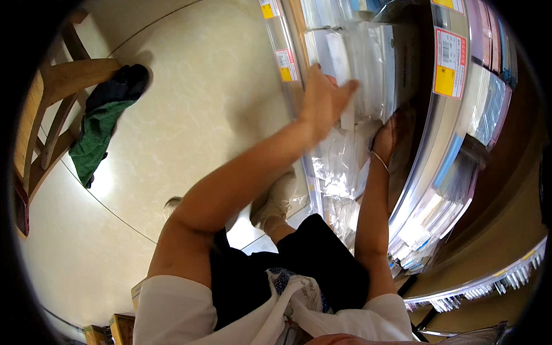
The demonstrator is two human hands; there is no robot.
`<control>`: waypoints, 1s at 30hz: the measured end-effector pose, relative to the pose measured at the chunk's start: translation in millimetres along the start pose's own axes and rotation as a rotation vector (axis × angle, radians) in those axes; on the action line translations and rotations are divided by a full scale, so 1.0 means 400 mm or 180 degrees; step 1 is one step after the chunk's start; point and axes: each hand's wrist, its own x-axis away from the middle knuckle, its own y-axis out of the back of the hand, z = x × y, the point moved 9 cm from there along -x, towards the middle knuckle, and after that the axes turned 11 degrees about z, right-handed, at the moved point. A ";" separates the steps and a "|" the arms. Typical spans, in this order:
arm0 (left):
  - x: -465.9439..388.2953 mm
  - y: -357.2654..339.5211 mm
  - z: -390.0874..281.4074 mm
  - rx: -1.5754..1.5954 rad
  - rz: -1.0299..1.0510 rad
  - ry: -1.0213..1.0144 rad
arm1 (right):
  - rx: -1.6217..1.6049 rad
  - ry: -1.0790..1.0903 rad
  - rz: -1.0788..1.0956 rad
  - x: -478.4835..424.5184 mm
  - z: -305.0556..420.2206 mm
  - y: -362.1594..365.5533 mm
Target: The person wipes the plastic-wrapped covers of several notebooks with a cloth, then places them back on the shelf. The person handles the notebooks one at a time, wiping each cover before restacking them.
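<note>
My left hand is over the front of a lower shelf, blurred, with thumb and fingers spread. It is close to a row of white, plastic-wrapped packs, which look like notebooks or paper; whether it touches them is unclear. Behind that row, my right hand reaches into the shelf, a thin bracelet on its wrist. The packs and shadow hide its fingers. Nearer to me on the same shelf lie more clear-wrapped packs, shiny with glare.
Price labels line the shelf edges. The shelf above holds wrapped books or notebooks. Lower right, a rail carries hanging small items. At left stands a wooden chair or stool, with a green and black cloth by it. Cardboard boxes sit lower left.
</note>
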 end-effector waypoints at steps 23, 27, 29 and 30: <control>0.072 0.032 -0.096 -0.1912 -0.0560 -0.1681 | -0.0739 0.0406 0.0005 0.060 0.231 0.049; 0.058 -0.002 -0.059 -0.0100 0.0439 -0.1456 | 0.0300 0.1539 0.0337 0.093 0.435 0.041; 0.057 -0.025 -0.031 0.0217 0.0480 -0.1213 | 0.0848 0.1788 0.0283 0.096 0.472 0.025; 0.053 -0.037 -0.016 0.0378 0.0495 -0.1092 | 0.0745 0.1753 0.0271 0.086 0.465 0.024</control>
